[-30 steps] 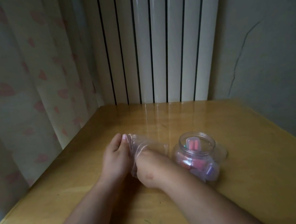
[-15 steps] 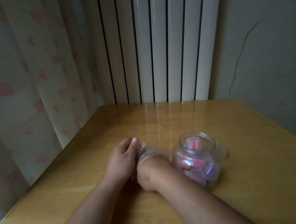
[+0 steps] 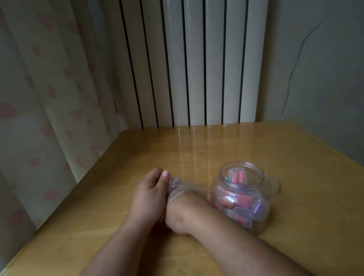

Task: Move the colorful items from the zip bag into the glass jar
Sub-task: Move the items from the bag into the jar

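Note:
A clear glass jar (image 3: 260, 175) stands on the wooden table (image 3: 315, 224), holding several pink, orange and purple items (image 3: 242, 201). One pink item (image 3: 237, 176) sits at the jar's mouth. The clear zip bag (image 3: 178, 188) lies just left of the jar. My left hand (image 3: 148, 196) pinches the bag's rim. My right hand (image 3: 186, 211) is pushed inside the bag, so its fingers are hidden and I cannot tell what they hold.
A white ribbed radiator (image 3: 188, 51) stands behind the table's far edge. A curtain with pink hearts (image 3: 22, 108) hangs along the left edge. A cracked wall (image 3: 326, 49) is on the right.
Both hands and the bag have lowered toward the table, and the bag has flattened. The right hand has gone deeper into the bag. The jar has not moved.

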Demonstrator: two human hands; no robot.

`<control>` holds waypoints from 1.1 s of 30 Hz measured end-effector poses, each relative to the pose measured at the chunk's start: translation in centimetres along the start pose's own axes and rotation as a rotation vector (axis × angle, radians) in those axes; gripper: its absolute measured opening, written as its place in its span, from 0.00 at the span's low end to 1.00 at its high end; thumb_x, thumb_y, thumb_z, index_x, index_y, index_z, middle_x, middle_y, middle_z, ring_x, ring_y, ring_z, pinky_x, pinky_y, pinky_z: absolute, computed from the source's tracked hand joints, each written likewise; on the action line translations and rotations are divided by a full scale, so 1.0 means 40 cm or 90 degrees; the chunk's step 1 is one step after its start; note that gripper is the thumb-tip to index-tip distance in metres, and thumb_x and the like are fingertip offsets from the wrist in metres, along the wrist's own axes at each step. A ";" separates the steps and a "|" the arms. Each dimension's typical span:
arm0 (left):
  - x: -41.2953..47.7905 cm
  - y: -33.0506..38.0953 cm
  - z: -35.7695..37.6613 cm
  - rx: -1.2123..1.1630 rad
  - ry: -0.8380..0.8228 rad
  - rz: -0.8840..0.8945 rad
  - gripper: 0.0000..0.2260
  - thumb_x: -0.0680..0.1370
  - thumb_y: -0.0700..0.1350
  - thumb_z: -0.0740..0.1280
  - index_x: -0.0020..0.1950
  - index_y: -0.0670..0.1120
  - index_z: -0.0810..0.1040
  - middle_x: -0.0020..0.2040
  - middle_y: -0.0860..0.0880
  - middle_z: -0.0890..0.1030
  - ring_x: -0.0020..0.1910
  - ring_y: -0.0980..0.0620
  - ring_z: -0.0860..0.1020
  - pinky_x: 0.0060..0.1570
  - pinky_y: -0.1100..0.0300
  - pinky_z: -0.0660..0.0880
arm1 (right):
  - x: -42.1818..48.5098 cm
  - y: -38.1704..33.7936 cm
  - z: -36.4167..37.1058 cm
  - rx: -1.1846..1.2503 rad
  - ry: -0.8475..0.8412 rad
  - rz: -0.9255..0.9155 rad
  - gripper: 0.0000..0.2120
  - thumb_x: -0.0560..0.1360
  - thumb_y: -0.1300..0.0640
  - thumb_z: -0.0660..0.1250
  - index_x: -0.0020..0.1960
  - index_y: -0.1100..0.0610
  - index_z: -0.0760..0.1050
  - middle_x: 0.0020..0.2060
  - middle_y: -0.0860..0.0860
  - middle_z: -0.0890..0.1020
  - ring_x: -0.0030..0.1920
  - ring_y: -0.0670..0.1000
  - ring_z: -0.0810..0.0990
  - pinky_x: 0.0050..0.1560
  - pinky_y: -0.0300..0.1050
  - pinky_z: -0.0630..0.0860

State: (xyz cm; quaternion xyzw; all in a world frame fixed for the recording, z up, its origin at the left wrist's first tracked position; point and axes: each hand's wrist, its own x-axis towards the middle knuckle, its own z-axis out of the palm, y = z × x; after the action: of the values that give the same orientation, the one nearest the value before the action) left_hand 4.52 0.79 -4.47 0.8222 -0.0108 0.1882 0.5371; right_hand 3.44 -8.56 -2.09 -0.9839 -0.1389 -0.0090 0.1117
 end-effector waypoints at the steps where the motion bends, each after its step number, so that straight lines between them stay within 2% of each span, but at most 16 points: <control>1: 0.001 0.000 0.000 0.001 0.003 0.004 0.13 0.81 0.49 0.62 0.39 0.46 0.72 0.32 0.50 0.75 0.35 0.50 0.72 0.38 0.52 0.69 | 0.000 -0.001 -0.002 -0.006 -0.005 -0.007 0.29 0.69 0.55 0.72 0.68 0.53 0.66 0.58 0.52 0.78 0.55 0.57 0.81 0.51 0.50 0.79; 6: 0.000 0.003 0.000 -0.001 0.015 0.001 0.15 0.82 0.49 0.62 0.38 0.43 0.70 0.32 0.50 0.72 0.34 0.51 0.69 0.36 0.54 0.66 | 0.004 -0.006 -0.002 -0.037 -0.021 -0.014 0.25 0.70 0.57 0.72 0.66 0.56 0.71 0.55 0.54 0.80 0.53 0.59 0.82 0.51 0.50 0.79; 9: -0.001 0.006 -0.002 0.006 0.029 -0.004 0.16 0.82 0.49 0.61 0.37 0.43 0.69 0.32 0.50 0.72 0.33 0.51 0.69 0.35 0.54 0.65 | -0.006 -0.011 -0.019 -0.018 -0.037 -0.005 0.18 0.70 0.57 0.73 0.59 0.54 0.76 0.49 0.55 0.83 0.51 0.58 0.83 0.47 0.46 0.76; 13: 0.002 0.004 -0.004 0.023 0.042 -0.009 0.16 0.82 0.49 0.61 0.36 0.45 0.68 0.32 0.49 0.72 0.34 0.50 0.69 0.36 0.54 0.65 | -0.039 -0.014 -0.079 0.000 -0.078 -0.030 0.13 0.74 0.58 0.71 0.57 0.57 0.79 0.51 0.56 0.83 0.54 0.58 0.81 0.49 0.45 0.75; 16: 0.012 -0.007 -0.006 0.020 0.053 -0.010 0.16 0.82 0.48 0.61 0.36 0.45 0.67 0.32 0.48 0.71 0.34 0.49 0.68 0.36 0.53 0.64 | -0.070 -0.013 -0.151 0.025 -0.096 -0.075 0.10 0.75 0.57 0.69 0.55 0.56 0.80 0.49 0.54 0.83 0.53 0.57 0.81 0.46 0.42 0.73; 19: 0.015 -0.011 -0.007 0.009 0.077 -0.007 0.17 0.82 0.47 0.61 0.34 0.47 0.66 0.31 0.50 0.70 0.34 0.50 0.67 0.35 0.54 0.63 | -0.096 -0.007 -0.221 0.037 -0.102 -0.104 0.11 0.77 0.55 0.67 0.58 0.54 0.80 0.53 0.53 0.82 0.53 0.55 0.81 0.54 0.45 0.77; 23: 0.010 -0.004 -0.003 0.026 0.099 0.008 0.16 0.82 0.47 0.61 0.38 0.40 0.69 0.32 0.47 0.71 0.34 0.48 0.67 0.35 0.53 0.63 | -0.109 0.034 -0.265 0.101 -0.021 -0.089 0.02 0.78 0.51 0.66 0.48 0.47 0.77 0.51 0.48 0.80 0.48 0.52 0.78 0.46 0.45 0.73; 25: 0.009 -0.003 -0.002 0.033 0.097 0.009 0.16 0.82 0.48 0.61 0.40 0.38 0.70 0.34 0.44 0.72 0.35 0.46 0.69 0.36 0.52 0.65 | -0.108 0.062 -0.281 0.102 0.004 -0.061 0.03 0.77 0.53 0.65 0.45 0.46 0.75 0.48 0.46 0.80 0.47 0.51 0.78 0.41 0.44 0.71; 28: 0.009 -0.008 -0.004 0.026 0.090 0.011 0.16 0.82 0.49 0.61 0.40 0.39 0.71 0.36 0.41 0.75 0.36 0.45 0.71 0.37 0.51 0.68 | -0.111 0.107 -0.324 0.116 0.041 -0.006 0.08 0.73 0.58 0.64 0.49 0.48 0.73 0.47 0.48 0.80 0.42 0.51 0.77 0.34 0.43 0.67; 30: 0.007 -0.007 -0.004 0.019 0.082 0.005 0.16 0.82 0.50 0.61 0.40 0.40 0.71 0.36 0.42 0.75 0.35 0.47 0.71 0.37 0.52 0.67 | -0.119 0.133 -0.354 0.110 0.077 0.034 0.10 0.70 0.57 0.66 0.51 0.53 0.75 0.44 0.52 0.80 0.40 0.53 0.78 0.34 0.45 0.73; 32: 0.006 -0.004 -0.004 0.021 0.076 0.000 0.15 0.82 0.50 0.60 0.40 0.41 0.72 0.36 0.43 0.75 0.36 0.47 0.71 0.37 0.52 0.67 | -0.127 0.156 -0.374 0.080 0.116 0.053 0.10 0.70 0.54 0.67 0.47 0.58 0.80 0.44 0.56 0.83 0.43 0.56 0.81 0.40 0.47 0.78; 33: 0.006 -0.005 -0.004 0.020 0.074 0.001 0.15 0.82 0.50 0.60 0.41 0.41 0.72 0.36 0.42 0.76 0.36 0.47 0.72 0.37 0.52 0.68 | -0.132 0.166 -0.381 0.079 0.126 0.060 0.09 0.70 0.53 0.68 0.45 0.58 0.81 0.43 0.55 0.83 0.43 0.55 0.81 0.41 0.46 0.78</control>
State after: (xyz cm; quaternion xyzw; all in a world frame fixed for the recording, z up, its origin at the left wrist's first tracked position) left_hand 4.73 1.05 -4.49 0.8182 0.0230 0.2362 0.5237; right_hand 0.38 -19.59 11.06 -0.9749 -0.0814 -0.0924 0.1857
